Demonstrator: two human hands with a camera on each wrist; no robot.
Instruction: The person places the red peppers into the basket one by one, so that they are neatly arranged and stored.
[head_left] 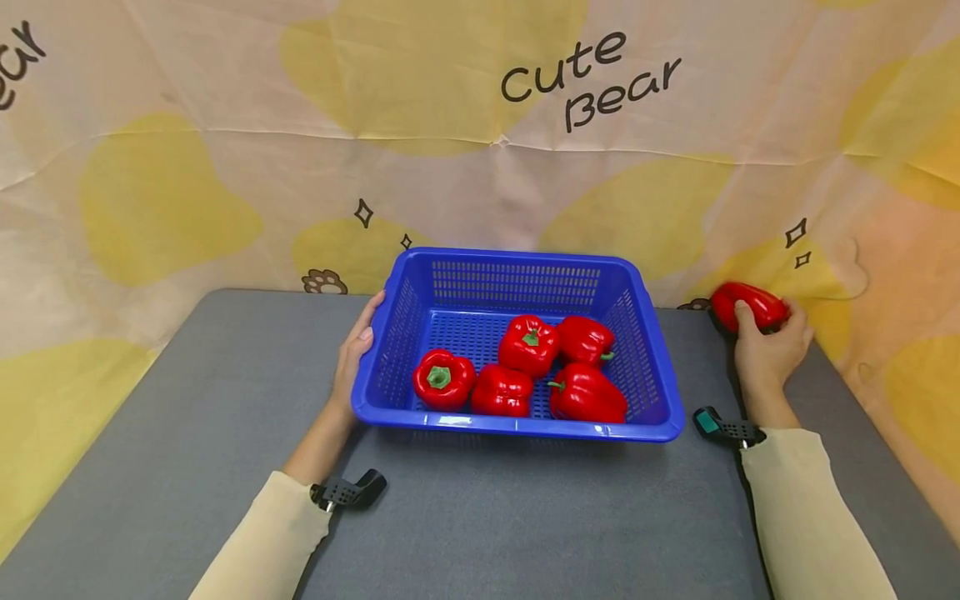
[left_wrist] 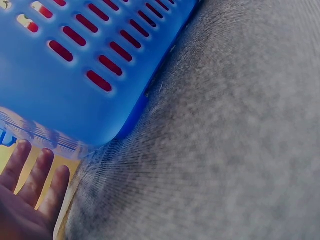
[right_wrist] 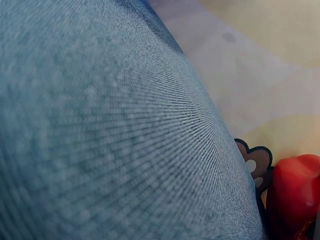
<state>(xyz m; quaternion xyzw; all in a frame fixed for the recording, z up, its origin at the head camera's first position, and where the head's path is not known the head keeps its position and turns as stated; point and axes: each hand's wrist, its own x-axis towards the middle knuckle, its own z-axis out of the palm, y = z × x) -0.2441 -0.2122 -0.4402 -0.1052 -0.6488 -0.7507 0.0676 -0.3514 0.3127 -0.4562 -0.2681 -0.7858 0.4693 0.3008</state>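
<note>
A blue plastic basket (head_left: 517,427) stands on the table, with several red bell peppers (head_left: 528,346) lying inside. My left hand (head_left: 351,358) touches the basket's left side. In the left wrist view its fingers (left_wrist: 36,180) are extended beside the slotted wall. At the table's back right, my right hand (head_left: 772,354) grips another red bell pepper (head_left: 750,304), with the thumb on its near side. The right wrist view shows part of that pepper (right_wrist: 297,190) at its lower right edge; most of the right hand is out of that frame.
A grey cloth-like surface covers the table (head_left: 525,517). Behind it hangs a yellow and cream printed curtain (head_left: 450,183), close to the table's back edge. Both wrists carry dark strapped devices (head_left: 348,490).
</note>
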